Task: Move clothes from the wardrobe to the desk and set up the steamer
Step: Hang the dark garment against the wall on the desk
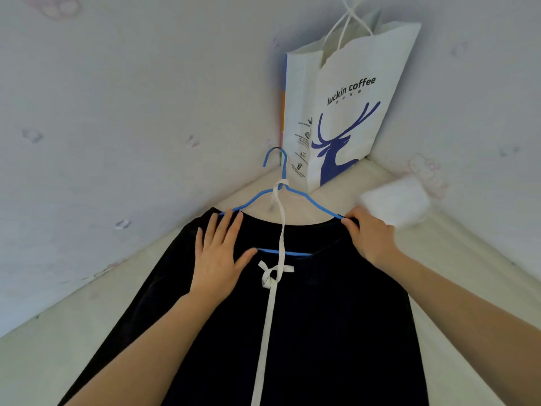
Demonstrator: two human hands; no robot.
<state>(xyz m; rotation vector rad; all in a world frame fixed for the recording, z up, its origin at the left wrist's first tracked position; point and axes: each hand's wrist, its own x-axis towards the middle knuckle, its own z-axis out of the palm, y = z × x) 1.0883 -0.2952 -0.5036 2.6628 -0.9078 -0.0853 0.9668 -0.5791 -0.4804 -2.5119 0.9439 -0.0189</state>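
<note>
On the pale desk (87,332) corner lies a black garment (336,317) on a blue hanger (295,253); the left hand (218,259) presses flat on it, fingers spread, and the right hand (370,235) pinches its neckline at the hanger's arm. Behind, a paper bag (351,118) reads "luckin coffee".
</note>
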